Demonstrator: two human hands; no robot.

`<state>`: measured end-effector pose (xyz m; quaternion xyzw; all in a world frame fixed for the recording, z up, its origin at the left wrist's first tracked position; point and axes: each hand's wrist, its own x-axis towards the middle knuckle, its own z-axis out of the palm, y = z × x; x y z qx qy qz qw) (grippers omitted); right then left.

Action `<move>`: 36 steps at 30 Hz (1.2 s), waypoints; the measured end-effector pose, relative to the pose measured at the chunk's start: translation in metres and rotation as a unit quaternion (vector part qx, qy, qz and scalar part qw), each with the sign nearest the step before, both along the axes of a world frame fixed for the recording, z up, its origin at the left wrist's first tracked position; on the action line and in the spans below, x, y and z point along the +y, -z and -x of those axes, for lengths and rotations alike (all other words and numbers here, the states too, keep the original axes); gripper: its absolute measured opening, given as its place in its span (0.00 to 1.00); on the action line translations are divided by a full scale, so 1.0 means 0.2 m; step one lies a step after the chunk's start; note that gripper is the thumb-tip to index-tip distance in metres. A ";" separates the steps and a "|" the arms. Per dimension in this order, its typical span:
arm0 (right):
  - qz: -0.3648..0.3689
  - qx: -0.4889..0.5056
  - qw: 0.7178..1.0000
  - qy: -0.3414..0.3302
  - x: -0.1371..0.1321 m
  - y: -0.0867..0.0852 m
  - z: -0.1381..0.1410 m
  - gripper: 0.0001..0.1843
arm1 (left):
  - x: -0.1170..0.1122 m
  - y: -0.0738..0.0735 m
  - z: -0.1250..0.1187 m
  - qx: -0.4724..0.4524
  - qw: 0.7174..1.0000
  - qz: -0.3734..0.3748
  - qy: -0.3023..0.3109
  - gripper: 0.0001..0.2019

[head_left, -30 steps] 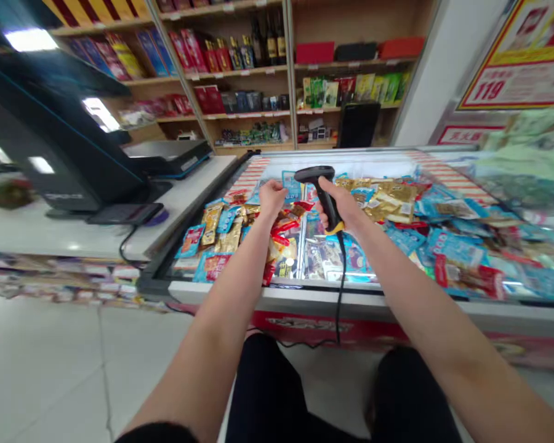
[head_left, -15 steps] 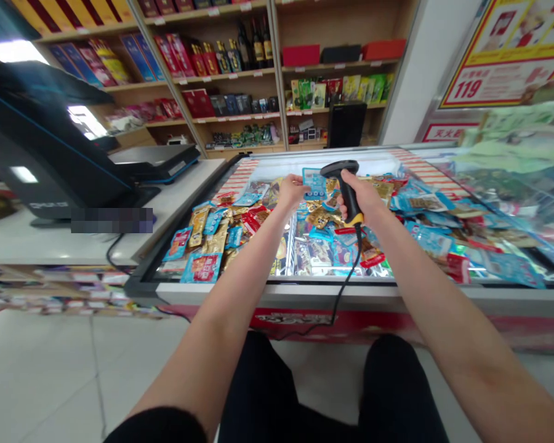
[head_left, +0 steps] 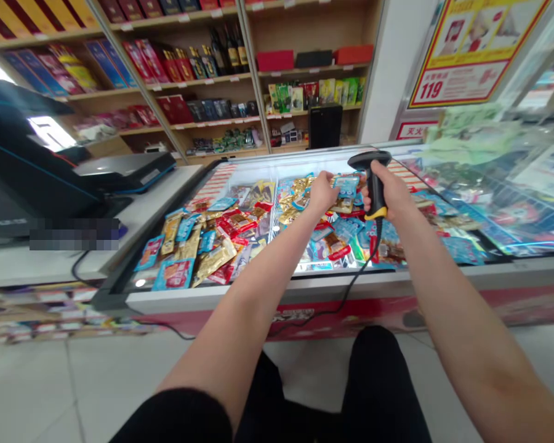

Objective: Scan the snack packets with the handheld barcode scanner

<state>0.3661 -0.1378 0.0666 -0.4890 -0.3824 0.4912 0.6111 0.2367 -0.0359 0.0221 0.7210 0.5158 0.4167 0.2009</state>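
My right hand (head_left: 393, 192) is wrapped round the grip of a black barcode scanner (head_left: 375, 181) with a yellow base. The scanner stands upright above a heap of snack packets, its cable (head_left: 351, 283) trailing down over the front edge. Just left of it, my left hand (head_left: 324, 194) pinches a small blue snack packet (head_left: 347, 184) by its left side. Blue, gold and red snack packets (head_left: 233, 224) lie scattered over the glass top of a chest freezer (head_left: 212, 299) beneath both hands.
A counter (head_left: 166, 209) on the left carries a black checkout terminal (head_left: 37, 178) and a weighing scale (head_left: 129, 171). Shelves (head_left: 207, 123) of boxes and bottles rise behind the freezer. Plastic-covered goods (head_left: 484, 147) are at the right.
The view has turned right, so the counter and shelves sit further left. Both hands have shifted right along the freezer, with the scanner and blue packet still held.
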 end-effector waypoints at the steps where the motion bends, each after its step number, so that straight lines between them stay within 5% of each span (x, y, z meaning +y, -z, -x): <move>1: 0.005 0.002 1.000 -0.004 0.00 0.01 0.01 0.20 | -0.01 0.01 0.02 0.011 1.000 -0.007 -0.006 0.14; 6: 0.027 0.000 0.999 -0.042 0.01 0.04 0.13 0.19 | -0.03 0.00 0.24 0.046 0.998 -0.011 -0.049 0.14; 11: 0.044 -0.015 0.995 -0.093 0.06 0.03 0.35 0.19 | 0.00 -0.02 0.59 0.107 0.989 0.012 -0.100 0.15; 18: 0.068 -0.033 0.983 -0.165 0.18 0.07 0.71 0.18 | 0.07 0.06 1.05 0.183 0.965 0.095 -0.163 0.16; 23: 0.091 -0.055 0.975 -0.193 0.24 0.09 0.90 0.20 | 0.10 0.10 1.14 0.125 0.980 0.089 -0.129 0.24; 30: 0.077 -0.070 0.975 -0.198 0.26 0.11 0.95 0.20 | 0.12 0.07 1.17 0.031 0.993 0.073 -0.084 0.15; 36: 0.043 -0.055 0.974 -0.216 0.23 0.11 0.92 0.20 | 0.16 0.04 1.23 -0.114 0.982 0.011 -0.152 0.04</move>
